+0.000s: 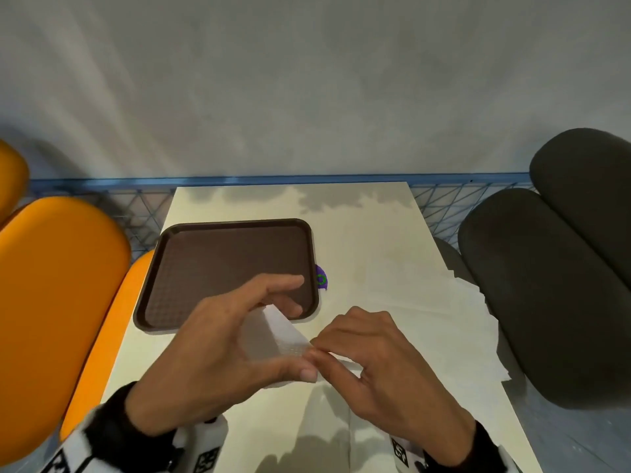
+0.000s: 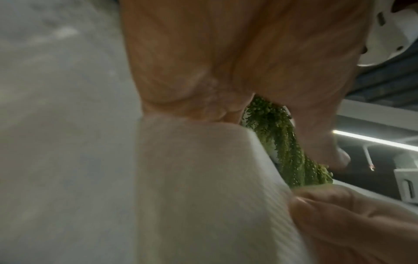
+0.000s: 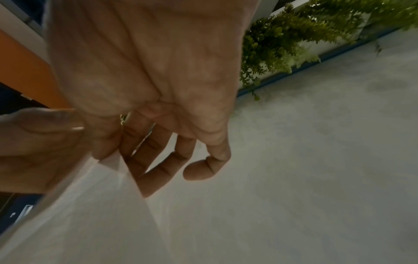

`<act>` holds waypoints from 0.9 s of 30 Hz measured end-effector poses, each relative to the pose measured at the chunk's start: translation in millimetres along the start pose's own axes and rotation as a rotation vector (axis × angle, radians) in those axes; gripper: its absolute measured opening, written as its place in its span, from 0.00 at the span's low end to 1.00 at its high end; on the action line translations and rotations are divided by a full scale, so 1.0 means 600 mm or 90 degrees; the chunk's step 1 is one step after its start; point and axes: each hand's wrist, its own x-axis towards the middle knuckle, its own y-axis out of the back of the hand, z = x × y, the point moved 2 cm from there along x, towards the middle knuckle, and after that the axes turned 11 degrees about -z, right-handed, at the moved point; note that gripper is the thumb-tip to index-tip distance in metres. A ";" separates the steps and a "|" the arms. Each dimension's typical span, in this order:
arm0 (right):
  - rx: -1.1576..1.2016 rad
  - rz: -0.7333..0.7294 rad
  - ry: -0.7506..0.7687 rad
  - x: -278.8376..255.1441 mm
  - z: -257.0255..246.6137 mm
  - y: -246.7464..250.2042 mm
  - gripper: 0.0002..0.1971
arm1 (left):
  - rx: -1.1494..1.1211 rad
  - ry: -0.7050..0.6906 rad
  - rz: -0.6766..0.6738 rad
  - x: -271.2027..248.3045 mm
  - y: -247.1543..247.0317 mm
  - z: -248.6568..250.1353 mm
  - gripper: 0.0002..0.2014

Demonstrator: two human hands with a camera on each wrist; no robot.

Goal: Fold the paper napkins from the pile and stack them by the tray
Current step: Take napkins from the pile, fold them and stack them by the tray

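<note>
A white napkin (image 1: 278, 339) is pinched by the left hand (image 1: 218, 339) and right hand (image 1: 382, 356) above the desk's (image 1: 375, 240) near edge, beside the tray (image 1: 177, 230).

Bare left hand (image 1: 218, 339), bare right hand (image 1: 379, 363), black wristbands (image 1: 112, 435), white marker-printed camera mounts (image 1: 205, 442)

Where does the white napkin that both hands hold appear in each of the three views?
Head: the napkin is low centre, between left hand and right hand, just in front of the brown tray.
Left wrist: lower centre, below the palm.
Right wrist: lower left.
Shared landmark: the grey wall, which fills the left of the left wrist view and the right of the right wrist view.
</note>
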 end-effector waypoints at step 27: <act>0.111 -0.318 -0.004 0.061 -0.004 -0.168 0.21 | -0.357 0.214 0.042 -0.135 0.045 -0.199 0.25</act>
